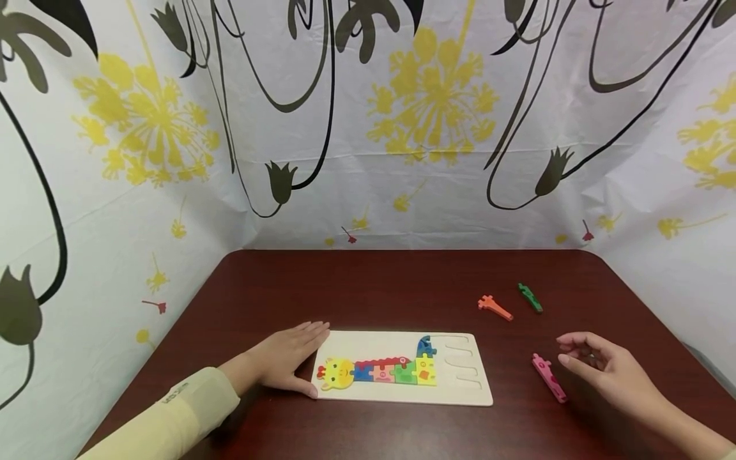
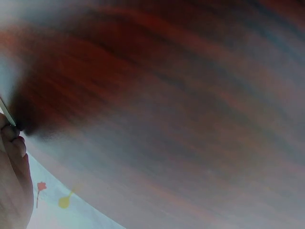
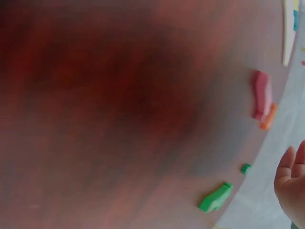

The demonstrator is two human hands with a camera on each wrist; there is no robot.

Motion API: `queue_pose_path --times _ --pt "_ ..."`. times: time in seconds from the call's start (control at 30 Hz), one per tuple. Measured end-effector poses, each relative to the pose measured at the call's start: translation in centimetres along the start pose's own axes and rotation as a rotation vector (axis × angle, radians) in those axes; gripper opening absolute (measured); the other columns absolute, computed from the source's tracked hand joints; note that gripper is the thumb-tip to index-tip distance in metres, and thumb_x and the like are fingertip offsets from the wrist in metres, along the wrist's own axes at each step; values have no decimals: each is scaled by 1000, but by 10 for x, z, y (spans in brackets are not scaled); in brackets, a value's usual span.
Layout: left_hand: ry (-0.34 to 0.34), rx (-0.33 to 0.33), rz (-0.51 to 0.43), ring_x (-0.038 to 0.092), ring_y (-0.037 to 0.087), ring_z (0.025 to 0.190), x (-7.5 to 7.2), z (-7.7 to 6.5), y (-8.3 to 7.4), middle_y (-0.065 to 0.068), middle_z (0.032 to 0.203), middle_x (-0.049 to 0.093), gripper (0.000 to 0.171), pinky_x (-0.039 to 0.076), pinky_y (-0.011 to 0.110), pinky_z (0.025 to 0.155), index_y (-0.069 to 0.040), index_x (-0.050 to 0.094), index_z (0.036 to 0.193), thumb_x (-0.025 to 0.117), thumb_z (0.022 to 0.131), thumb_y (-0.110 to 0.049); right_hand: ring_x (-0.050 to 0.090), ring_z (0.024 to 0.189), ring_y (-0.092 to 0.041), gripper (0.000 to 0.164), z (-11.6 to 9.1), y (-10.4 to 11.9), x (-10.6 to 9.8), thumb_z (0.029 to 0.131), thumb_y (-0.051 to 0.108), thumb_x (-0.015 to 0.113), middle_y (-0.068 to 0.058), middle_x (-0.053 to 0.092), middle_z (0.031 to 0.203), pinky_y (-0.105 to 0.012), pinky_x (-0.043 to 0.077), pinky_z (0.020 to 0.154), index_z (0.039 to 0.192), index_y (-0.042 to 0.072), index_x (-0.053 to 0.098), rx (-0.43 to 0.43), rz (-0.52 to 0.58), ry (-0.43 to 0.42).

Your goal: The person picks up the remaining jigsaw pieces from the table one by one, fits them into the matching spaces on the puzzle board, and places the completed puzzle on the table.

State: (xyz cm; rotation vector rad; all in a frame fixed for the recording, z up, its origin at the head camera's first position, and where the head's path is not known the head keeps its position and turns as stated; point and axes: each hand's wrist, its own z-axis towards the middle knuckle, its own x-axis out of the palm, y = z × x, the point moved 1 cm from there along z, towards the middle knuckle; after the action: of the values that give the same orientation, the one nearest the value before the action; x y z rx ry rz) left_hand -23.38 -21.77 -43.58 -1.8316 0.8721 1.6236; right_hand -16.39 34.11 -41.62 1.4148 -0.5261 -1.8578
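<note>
Ideally, we brace the puzzle board (image 1: 368,344) at its left edge with our straight-fingered left hand (image 1: 292,358); our right hand (image 1: 612,370), loosely curved, seemingly empty, should side-pinch the pink piece (image 1: 549,378) just left of it.

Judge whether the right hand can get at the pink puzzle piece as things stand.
Probably yes: the right hand is close beside the pink puzzle piece, its fingers pointing roughly that way, and the head view shows nothing between them.
</note>
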Motion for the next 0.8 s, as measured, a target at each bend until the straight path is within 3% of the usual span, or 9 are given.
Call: queue_pose_path --times 0.3,0.53,0.8 --pt "7 -9 0 14 21 146 2 1 0 8 161 18 113 17 38 116 -6 19 155 33 78 -87 57 82 1 25 -15 -8 8 88 9 72 6 66 96 -11 46 66 110 1 63 0 -44 -73" --pt "12 -8 1 14 22 146 3 1 0 8 161 18 113 18 38 116 -6 19 155 33 78 -87 56 81 1 32 -24 -12 11 92 18 70 -2 65 99 -19 49 62 118 1 61 133 -86 21" --pt "10 -10 15 13 21 147 4 1 2 7 161 16 113 17 38 116 -6 18 156 33 78 -87 57 74 -5 31 -33 -17 14 88 15 73 3 63 89 -23 48 58 114 1 62 145 -72 39"
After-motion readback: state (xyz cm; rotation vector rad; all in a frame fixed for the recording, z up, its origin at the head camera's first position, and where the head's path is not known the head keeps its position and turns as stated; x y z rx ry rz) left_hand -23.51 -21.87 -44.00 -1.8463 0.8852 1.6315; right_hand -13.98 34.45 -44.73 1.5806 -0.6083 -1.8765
